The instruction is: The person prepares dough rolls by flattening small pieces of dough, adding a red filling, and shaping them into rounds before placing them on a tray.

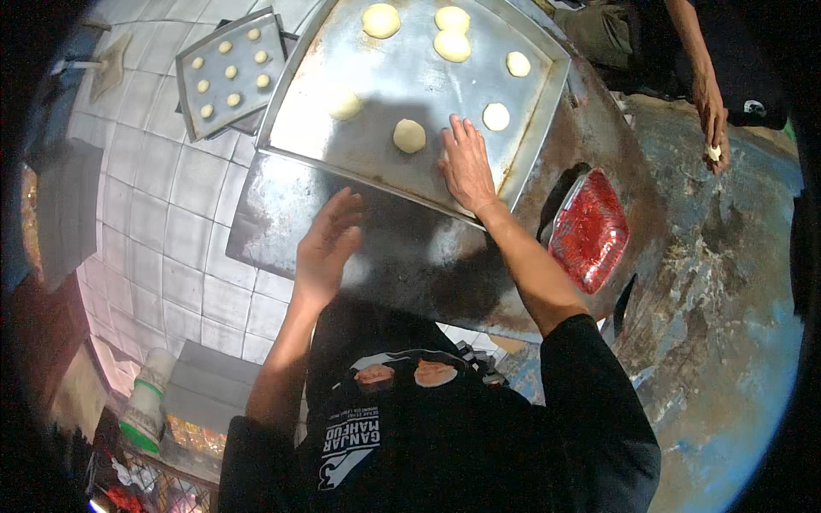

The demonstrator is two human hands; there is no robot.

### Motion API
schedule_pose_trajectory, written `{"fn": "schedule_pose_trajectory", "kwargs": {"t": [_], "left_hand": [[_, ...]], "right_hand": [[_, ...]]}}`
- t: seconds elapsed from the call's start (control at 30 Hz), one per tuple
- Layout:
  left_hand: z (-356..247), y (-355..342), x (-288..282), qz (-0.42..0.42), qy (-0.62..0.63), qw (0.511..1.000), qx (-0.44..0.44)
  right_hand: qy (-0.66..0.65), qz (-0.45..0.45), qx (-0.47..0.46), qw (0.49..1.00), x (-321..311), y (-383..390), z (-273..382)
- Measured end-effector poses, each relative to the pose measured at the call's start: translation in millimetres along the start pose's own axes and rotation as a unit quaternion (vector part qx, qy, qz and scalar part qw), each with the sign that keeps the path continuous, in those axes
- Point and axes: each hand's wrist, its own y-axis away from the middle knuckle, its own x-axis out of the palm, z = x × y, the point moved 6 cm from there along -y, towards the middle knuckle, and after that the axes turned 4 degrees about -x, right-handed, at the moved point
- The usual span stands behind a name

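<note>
Black shirt nearest; left hand held above table, fingers loosely open, nothing seen held. Right hand placed at tray, between two dough rounds, fingers spread, no grip seen. Light, even pressure best applied; far touching pair best parted.

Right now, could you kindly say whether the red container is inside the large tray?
No, the red container lies outside the large tray, to its right.

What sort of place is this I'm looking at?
Probably a small bakery or dough-making kitchen. A large metal baking tray holds flattened, pale rounds that look like dough, and a smaller tray carries nine little dough balls in rows.
</note>
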Motion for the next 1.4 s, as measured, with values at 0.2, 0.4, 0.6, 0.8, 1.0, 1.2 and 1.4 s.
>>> {"fn": "schedule_pose_trajectory", "kwargs": {"t": [0.2,0.4,0.6,0.8,1.0,1.2,1.4], "left_hand": [[6,2,-18,-0.029,0.023,0.999,-0.013],[-16,6,5,-0.032,-0.1,0.994,0.019],[-27,6,69,-0.076,0.042,0.995,0.058],[7,40,165,-0.002,0.121,0.992,-0.021],[28,114,267,0.029,-0.086,0.994,0.06],[77,173,322,0.136,-0.15,0.977,0.06],[187,201,294,0.237,-0.255,0.935,-0.068]], "right_hand": [[-0.329,0.011,0.185,0.926,-65,-62,-28],[-0.177,-0.261,0.293,0.902,-57,-137,-81],[-0.385,-0.251,0.216,0.862,-46,-16,-7],[-0.33,-0.342,0.125,0.871,-135,182,105],[-0.539,-0.347,0.263,0.721,-78,318,79],[-0.72,-0.348,0.226,0.556,-122,440,88],[-0.291,-0.299,0.219,0.882,-86,485,105]]}}
